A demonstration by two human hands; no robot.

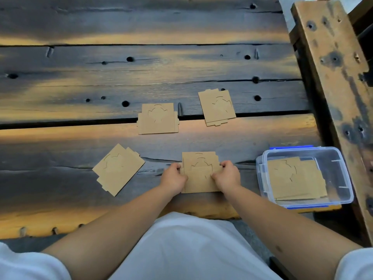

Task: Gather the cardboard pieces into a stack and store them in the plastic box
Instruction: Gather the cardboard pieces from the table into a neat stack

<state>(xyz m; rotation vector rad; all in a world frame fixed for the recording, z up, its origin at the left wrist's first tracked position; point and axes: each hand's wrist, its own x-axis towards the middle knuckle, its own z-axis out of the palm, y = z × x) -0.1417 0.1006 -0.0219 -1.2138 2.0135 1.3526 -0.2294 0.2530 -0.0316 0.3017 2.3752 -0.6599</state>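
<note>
A small stack of brown cardboard pieces [199,168] lies near the table's front edge. My left hand [174,177] grips its left side and my right hand [227,175] grips its right side. Three more cardboard pieces lie loose: one to the left [118,168], one further back in the middle [158,118], one at the back right [217,107]. To the right stands the clear plastic box [341,172] with blue clips, lid off, holding cardboard pieces [292,178] flat inside.
The dark plank table [121,73] has gaps and holes between its boards. A weathered wooden beam [331,63] runs along the right side, close behind the box. My white shirt fills the bottom of the view.
</note>
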